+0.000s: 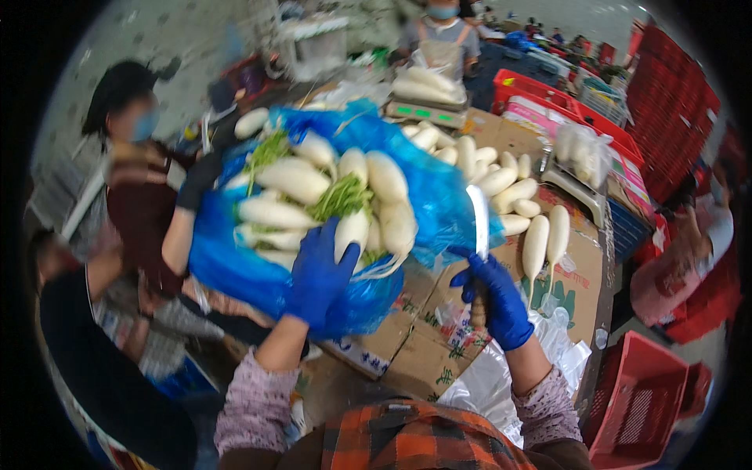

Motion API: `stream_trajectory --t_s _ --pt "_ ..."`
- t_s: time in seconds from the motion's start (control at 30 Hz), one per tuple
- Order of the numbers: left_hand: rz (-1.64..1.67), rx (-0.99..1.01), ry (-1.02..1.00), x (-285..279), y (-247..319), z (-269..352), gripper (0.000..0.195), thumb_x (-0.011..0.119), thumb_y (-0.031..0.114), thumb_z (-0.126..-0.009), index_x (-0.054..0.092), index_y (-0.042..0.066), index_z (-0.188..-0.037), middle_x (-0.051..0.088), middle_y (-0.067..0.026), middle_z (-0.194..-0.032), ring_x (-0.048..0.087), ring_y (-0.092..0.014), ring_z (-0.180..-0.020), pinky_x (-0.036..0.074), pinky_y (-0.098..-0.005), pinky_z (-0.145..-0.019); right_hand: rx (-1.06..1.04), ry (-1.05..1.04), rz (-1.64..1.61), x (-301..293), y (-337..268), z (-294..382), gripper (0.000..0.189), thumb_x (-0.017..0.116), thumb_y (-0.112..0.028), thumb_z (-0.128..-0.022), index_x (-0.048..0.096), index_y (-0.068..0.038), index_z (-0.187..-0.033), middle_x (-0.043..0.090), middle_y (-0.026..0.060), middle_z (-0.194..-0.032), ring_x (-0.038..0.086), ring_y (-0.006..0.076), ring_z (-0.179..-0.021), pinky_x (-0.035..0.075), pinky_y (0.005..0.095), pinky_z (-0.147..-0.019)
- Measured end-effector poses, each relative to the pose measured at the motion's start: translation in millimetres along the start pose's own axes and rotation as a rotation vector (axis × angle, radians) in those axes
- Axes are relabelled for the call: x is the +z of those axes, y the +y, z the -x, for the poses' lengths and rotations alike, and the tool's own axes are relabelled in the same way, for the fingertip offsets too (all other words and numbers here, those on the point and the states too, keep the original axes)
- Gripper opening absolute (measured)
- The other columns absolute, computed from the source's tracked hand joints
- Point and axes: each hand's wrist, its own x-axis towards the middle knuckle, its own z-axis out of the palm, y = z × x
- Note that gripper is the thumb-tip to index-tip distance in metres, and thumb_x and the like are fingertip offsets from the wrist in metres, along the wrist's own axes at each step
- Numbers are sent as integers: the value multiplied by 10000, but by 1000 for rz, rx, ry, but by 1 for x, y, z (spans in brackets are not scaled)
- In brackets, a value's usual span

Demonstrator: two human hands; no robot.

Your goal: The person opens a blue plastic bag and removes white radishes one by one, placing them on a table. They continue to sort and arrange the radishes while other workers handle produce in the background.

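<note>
A large blue plastic bag [223, 258], open at the top, holds many white radishes [294, 181], some with green leaf tops [343, 200]. My left hand [320, 270], in a blue glove, lies on a white radish [351, 232] at the bag's near side, its fingers around the root's lower end. In my right hand [496, 296], also gloved in blue, is a knife [480, 220] held by its wooden handle, blade pointing up and away. Right of the blade, loose radishes [536, 244] lie on flattened cardboard [576, 258]. A co-worker's black-gloved hand [200, 179] touches the bag's left side.
A digital scale [426, 111] bearing bagged radishes stands at the back; a second scale [573, 188] holds another bag at right. Clear plastic bags [493, 382] lie near my right forearm. Red crates [637, 399] stand at lower right. Several people stand around the table.
</note>
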Motion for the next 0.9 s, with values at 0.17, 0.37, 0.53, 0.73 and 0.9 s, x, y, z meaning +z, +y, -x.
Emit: stream_trajectory --t_s 0.17,0.37,0.53,0.73,0.9 --pt "-101 -33 -66 11 -15 1 739 640 458 -860 446 -15 -1394 580 -280 -1198 577 -416 -1092 468 -508 -924 -65 -85 38 25 7 -18 364 541 -288 -1012 572 -26 -1263 661 59 -910 566 89 -718 475 230 -679" --pt "-127 -23 -281 7 -13 -26 866 709 548 -778 450 -109 -1278 655 -278 -1058 657 -427 -947 519 -505 -836 -97 -52 133 25 4 -32 315 556 -292 -1003 548 -37 -1187 703 109 -909 563 99 -619 450 211 -528" --pt "-93 -165 -383 22 -15 -50 780 744 510 -757 468 -34 -1242 612 -303 -1149 611 -452 -1055 494 -493 -885 -33 -67 157 21 15 -39 300 549 -280 -1008 558 -45 -1194 705 105 -888 563 87 -610 431 192 -505" --pt "33 -70 -286 26 -21 -38 741 749 436 -777 467 -71 -1239 599 -326 -1142 597 -462 -1062 480 -500 -905 -3 -38 235 5 25 -30 342 577 -242 -999 585 -7 -1248 717 80 -944 657 99 -706 479 203 -574" --pt "-122 40 -207 15 -3 -24 732 717 426 -809 458 -84 -1266 604 -302 -1115 613 -438 -1003 497 -505 -836 -15 69 341 -14 15 -30 308 605 -277 -970 663 -2 -1096 716 64 -992 653 104 -707 446 198 -515"
